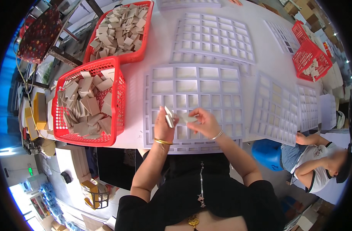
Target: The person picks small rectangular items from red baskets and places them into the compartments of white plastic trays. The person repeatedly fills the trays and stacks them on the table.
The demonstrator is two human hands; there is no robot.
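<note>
My left hand (164,126) is closed round a few thin, pale square tiles (169,118), which stand up between thumb and fingers. In my right hand (207,124) a single pale tile (187,118) is pinched between thumb and fingertips, slightly blurred, close beside the left hand's tiles. Both hands are over the near part of a white compartment tray (210,101) divided into rectangular cells. Larger cells form its far rows and smaller ones its nearer rows. Part of its near side is hidden by my hands. Beneath it, the edges of another tray show.
Left of the tray stands a red basket (119,100) of loose tiles, with a second full red basket (139,56) behind it. More compartment trays (218,34) lie beyond and to the right (276,107). Far right are smaller red baskets (307,57). A person (318,161) sits at the right.
</note>
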